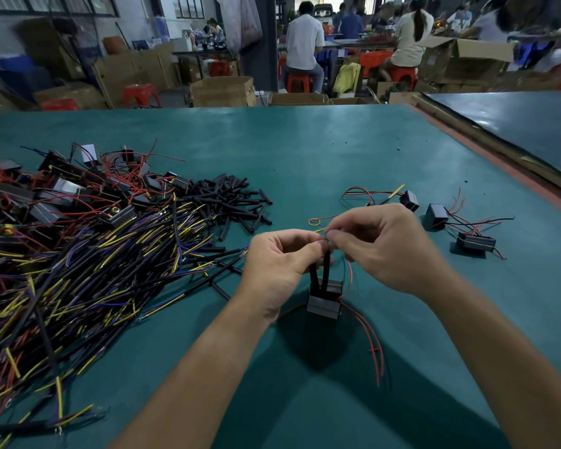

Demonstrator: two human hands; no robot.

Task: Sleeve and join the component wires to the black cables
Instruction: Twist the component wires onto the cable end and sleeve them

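Head camera view, looking down at a green work surface [305, 150] in a busy workshop. Both hands meet at the centre of the frame. The left hand [279, 267] has its grip curled round the tops of two black tubes [319, 270]. These run down in a narrow V to a small black box component [324, 299], which seems to hang just above the surface. The right hand [386, 251] has its grip pressed together, thumb against forefinger, pinching a yellow wire [319, 230] right where the tubes end. The fingers hide the wire ends, so it is unclear whether the joint is finished. Thin red wires [370, 338] trail from the box toward the viewer.

This unit appears to be mid-way: both tubes look already slid on, and the joining is probably the step in hand. To the right, three similar boxes [436, 217] lie apart with loose wires, possibly set aside as done, though that cannot be confirmed. To the left, a large tangled pile of black cables [78, 270] and boxes, and beside it a heap of short black tubes [234, 202], suggest most of the work is left.
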